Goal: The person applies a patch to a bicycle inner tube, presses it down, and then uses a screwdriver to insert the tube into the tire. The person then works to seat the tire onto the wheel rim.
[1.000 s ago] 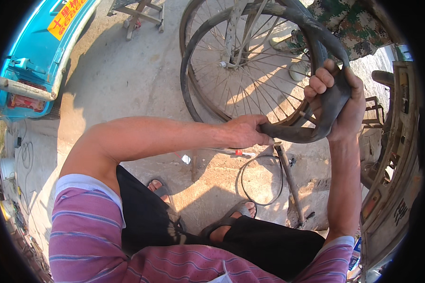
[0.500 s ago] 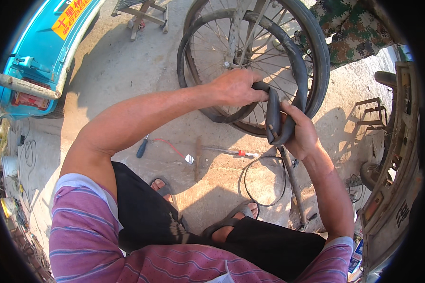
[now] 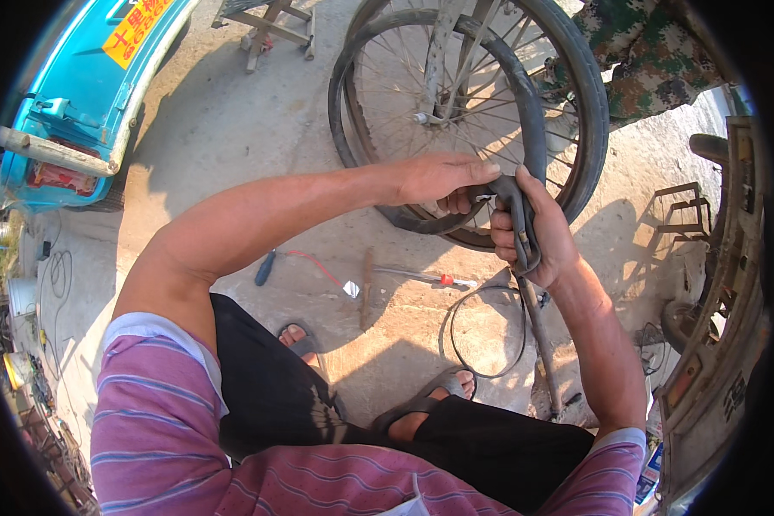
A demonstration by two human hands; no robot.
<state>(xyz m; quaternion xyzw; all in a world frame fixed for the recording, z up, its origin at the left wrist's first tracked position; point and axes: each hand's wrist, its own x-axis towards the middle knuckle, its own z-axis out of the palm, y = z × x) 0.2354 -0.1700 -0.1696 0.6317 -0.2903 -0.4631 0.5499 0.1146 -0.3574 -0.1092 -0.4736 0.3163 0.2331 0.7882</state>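
Observation:
A black rubber inner tube loops in front of a spoked bicycle wheel. My left hand is closed on the tube, its thumb lying along the top. Close beside it, my right hand grips a bunched, folded length of the same tube, fingers wrapped round it. Between the two hands the rubber is bent and creased. The rest of the tube hangs down in a wide ring past the spokes. Part of each hand's fingers is hidden by the rubber.
On the ground lie a blue-handled screwdriver, a wooden stick, a hand pump's dark rod and a thin black cable loop. A turquoise vehicle stands at left, a small wooden stool behind. Camouflage cloth is at far right.
My hands have come closer together on the tube. The tube section between them, a raised loop before, is now flattened and folded within my right hand. The view has shifted slightly.

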